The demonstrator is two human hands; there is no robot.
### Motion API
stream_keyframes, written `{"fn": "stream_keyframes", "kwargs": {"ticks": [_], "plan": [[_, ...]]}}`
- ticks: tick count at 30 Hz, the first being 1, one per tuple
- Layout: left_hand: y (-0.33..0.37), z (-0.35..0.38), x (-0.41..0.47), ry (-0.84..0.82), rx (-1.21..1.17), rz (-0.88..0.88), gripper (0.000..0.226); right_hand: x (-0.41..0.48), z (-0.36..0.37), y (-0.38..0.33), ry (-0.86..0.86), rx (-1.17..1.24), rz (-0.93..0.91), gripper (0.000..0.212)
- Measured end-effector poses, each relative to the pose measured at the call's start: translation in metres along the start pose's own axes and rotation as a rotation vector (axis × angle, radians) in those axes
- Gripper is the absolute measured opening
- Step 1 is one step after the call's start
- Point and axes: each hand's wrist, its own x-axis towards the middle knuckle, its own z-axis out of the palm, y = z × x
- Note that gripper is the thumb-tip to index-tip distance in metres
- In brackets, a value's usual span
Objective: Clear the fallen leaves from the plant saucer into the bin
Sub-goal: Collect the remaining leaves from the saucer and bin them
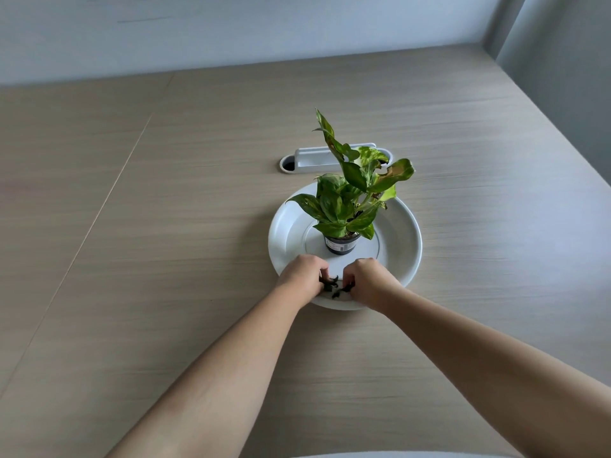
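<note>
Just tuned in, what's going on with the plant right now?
A person has both hands in the near edge of the white saucer, gathering small dark fallen leaves. The left hand and right hand are curled around the scraps from either side. The potted plant stands upright in the saucer's middle, on a wooden table. No bin is in view, so nothing visible has been dumped yet.

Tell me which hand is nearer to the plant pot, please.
Right, though only slightly. The right hand is just in front of the plant pot and a little to its right; the left hand is in front and farther to its left.
</note>
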Motion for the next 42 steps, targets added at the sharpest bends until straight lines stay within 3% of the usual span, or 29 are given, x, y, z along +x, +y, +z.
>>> {"fn": "stream_keyframes", "kwargs": {"ticks": [7, 15, 21, 27, 33, 38, 42], "plan": [[-0.006, -0.026, -0.004, 0.122, -0.221, -0.042, 0.014, -0.003, -0.025, -0.006, 0.102, 0.197, 0.092, 0.019], [-0.006, -0.049, -0.018, 0.162, -0.291, -0.02, 0.015, -0.025, -0.049, -0.006, 0.207, 0.267, 0.16, 0.017], [0.042, -0.033, -0.035, 0.144, -0.337, 0.029, 0.014, -0.069, -0.066, 0.029, 0.289, 0.355, 0.257, 0.017], [0.162, 0.015, -0.049, 0.037, -0.372, 0.167, 0.019, -0.168, -0.094, 0.123, 0.403, 0.452, 0.416, 0.017], [0.356, 0.112, -0.092, -0.136, -0.307, 0.433, 0.013, -0.341, -0.105, 0.273, 0.586, 0.502, 0.662, 0.02], [0.496, 0.216, -0.143, -0.301, -0.199, 0.645, 0.011, -0.488, -0.082, 0.371, 0.724, 0.589, 0.874, 0.021], [0.561, 0.289, -0.174, -0.445, -0.041, 0.784, 0.012, -0.57, -0.041, 0.417, 0.776, 0.696, 1.071, 0.017]]}}
